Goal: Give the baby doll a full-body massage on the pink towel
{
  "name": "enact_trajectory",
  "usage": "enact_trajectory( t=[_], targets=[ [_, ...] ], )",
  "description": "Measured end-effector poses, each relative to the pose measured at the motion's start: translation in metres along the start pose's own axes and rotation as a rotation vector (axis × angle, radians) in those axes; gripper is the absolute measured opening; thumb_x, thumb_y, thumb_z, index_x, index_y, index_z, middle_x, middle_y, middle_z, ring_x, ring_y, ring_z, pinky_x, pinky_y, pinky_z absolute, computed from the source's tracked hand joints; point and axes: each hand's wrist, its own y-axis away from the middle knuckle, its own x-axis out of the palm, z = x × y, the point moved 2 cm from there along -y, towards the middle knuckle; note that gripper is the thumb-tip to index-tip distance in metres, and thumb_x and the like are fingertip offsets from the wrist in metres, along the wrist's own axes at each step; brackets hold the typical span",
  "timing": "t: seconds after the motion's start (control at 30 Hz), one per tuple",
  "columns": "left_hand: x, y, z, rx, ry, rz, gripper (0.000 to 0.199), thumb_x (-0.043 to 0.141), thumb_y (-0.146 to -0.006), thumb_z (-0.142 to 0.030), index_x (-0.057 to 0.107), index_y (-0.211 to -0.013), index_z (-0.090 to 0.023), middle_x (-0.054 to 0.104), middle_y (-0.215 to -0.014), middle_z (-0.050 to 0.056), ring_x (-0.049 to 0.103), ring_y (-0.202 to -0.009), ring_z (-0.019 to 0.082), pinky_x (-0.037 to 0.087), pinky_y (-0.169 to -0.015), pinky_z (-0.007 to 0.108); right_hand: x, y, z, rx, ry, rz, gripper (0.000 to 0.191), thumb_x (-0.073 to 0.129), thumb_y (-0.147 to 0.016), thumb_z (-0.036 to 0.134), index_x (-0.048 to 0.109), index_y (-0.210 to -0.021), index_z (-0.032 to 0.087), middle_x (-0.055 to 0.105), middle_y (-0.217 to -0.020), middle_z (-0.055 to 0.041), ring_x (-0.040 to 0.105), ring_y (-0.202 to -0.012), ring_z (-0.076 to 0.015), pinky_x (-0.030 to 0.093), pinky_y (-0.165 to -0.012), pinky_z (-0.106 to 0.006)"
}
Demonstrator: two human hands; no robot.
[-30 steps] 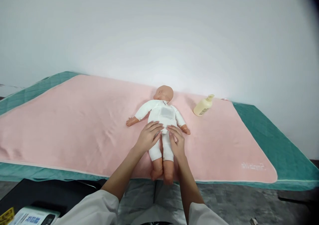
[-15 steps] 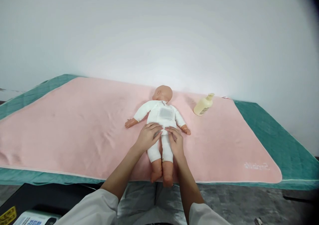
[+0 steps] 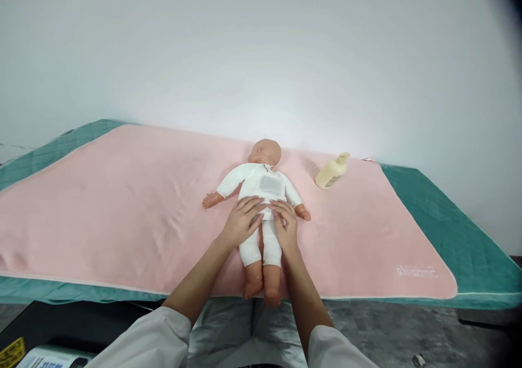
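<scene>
Doll (image 3: 269, 186) in white clothing lies on a pink blanket (image 3: 122, 210), its long axis running nearly straight away from the wearer, feet nearest and head farthest. At the near edge of the blanket, its bare, flesh-toned feet point toward the wearer's gray trousers (image 3: 228, 330), between two forearms in pale sleeves (image 3: 150, 335). At lower left, a partly cropped box (image 3: 53, 357) sits on a black surface (image 3: 77, 322). Farther up, white leggings lead to the hips, where the left hand (image 3: 240, 222) and right hand (image 3: 287, 228) rest on the cloth and hide part of the waist and upper legs. On each hand the fingers are gently curved and close together, thumb apart, clamped on nothing; the two sets of fingertips nearly meet. Above them, a grayish rectangular patch marks the torso, the arms spread to either side. The bald head is turned toward the left. To the right, well apart from the hands, stands a cream pump bottle (image 3: 331, 174). Green quilted bedding (image 3: 440, 210) shows around the blanket, and a pale wall (image 3: 261, 52) rises behind.
</scene>
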Motion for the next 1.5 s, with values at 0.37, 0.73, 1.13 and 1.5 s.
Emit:
enact_trajectory(
  t=[0.37,0.73,1.13,1.5],
  targets=[
    [-0.001,-0.01,-0.001,-0.096,0.034,0.172,0.029,0.049,-0.095,-0.03,0.062,-0.12,-0.021,0.065,-0.125,0.005,0.055,-0.12,0.022,0.042,-0.104,0.042,0.005,-0.003,-0.001,0.166,-0.033,-0.012,0.029,0.047,-0.084,0.011,0.071,-0.094,0.024,0.073,-0.105,-0.0032,0.062,-0.106,-0.0203,0.044,-0.101,-0.04],
    [-0.026,-0.06,0.017,-0.035,0.141,0.265,0.03,0.043,-0.097,-0.033,0.069,-0.093,-0.019,0.073,-0.091,0.003,0.064,-0.089,0.022,0.048,-0.088,0.039,0.001,-0.049,-0.011,0.041,0.032,0.028,0.03,0.043,-0.073,0.006,0.068,-0.072,0.024,0.07,-0.078,-0.0012,0.061,-0.084,-0.0215,0.047,-0.082,-0.036],
    [-0.005,-0.044,0.025,-0.026,0.241,0.161,0.025,0.046,-0.097,-0.032,0.068,-0.101,-0.022,0.072,-0.102,0.002,0.063,-0.1,0.02,0.046,-0.094,0.04,0.008,-0.035,-0.028,0.003,-0.072,0.029,0.036,0.044,-0.079,0.004,0.073,-0.084,0.026,0.073,-0.088,-0.0017,0.065,-0.091,-0.0201,0.05,-0.086,-0.038],
    [0.0,-0.04,0.032,-0.03,0.29,0.129,0.024,0.048,-0.096,-0.03,0.069,-0.102,-0.022,0.072,-0.105,0.003,0.062,-0.101,0.019,0.048,-0.094,0.04,0.006,-0.035,-0.028,-0.01,-0.075,0.027,0.035,0.044,-0.08,0.006,0.073,-0.086,0.026,0.074,-0.09,-0.0014,0.065,-0.092,-0.02,0.05,-0.088,-0.039]
  ],
)
